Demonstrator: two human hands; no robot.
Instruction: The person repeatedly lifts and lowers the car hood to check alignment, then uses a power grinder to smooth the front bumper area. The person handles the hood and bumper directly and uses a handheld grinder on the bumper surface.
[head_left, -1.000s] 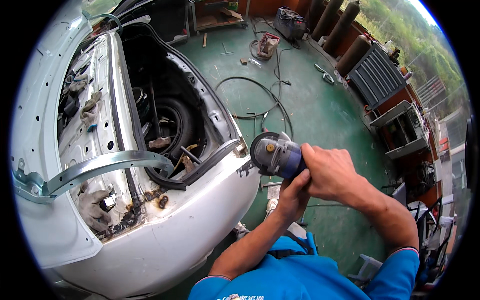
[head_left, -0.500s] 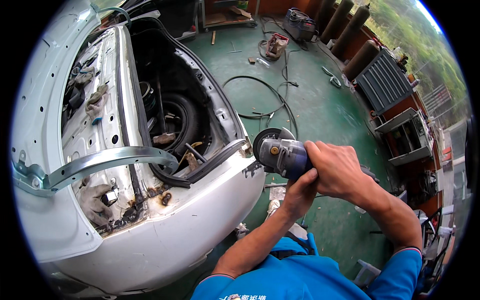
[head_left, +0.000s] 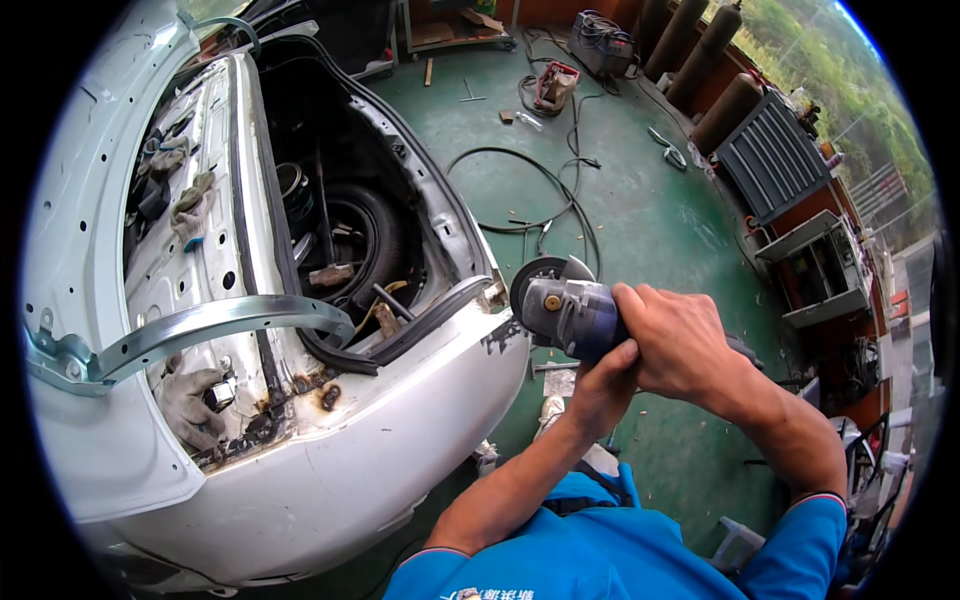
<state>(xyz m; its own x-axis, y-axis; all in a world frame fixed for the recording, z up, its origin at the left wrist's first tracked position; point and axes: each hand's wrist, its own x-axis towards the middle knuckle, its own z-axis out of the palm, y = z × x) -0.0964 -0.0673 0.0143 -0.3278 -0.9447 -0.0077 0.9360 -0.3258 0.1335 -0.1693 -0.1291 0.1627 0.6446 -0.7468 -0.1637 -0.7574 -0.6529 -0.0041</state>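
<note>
Both my hands are wrapped round an angle grinder (head_left: 580, 320) with a dark disc and a blue-grey body. My left hand (head_left: 603, 380) closes on it from below, thumb along the body. From above and the right, my right hand (head_left: 680, 340) grips it; the rear of the tool is partly hidden behind that hand. The disc stands beside the corner of a white car body (head_left: 420, 410), close to a dark scraped patch (head_left: 500, 337) on its edge. Whether disc and metal touch, I cannot tell.
The open trunk (head_left: 390, 130) holds a spare tire (head_left: 370, 230) and a hammer (head_left: 330, 274). Grey gloves (head_left: 190, 400) lie on the body panel. Cables (head_left: 580, 200) run over the green floor (head_left: 660, 220). Gas cylinders (head_left: 725, 110) and a grey cabinet (head_left: 772, 160) line the right wall.
The grinder and both hands have shifted very slightly to the right in the picture. My grip is the same.
</note>
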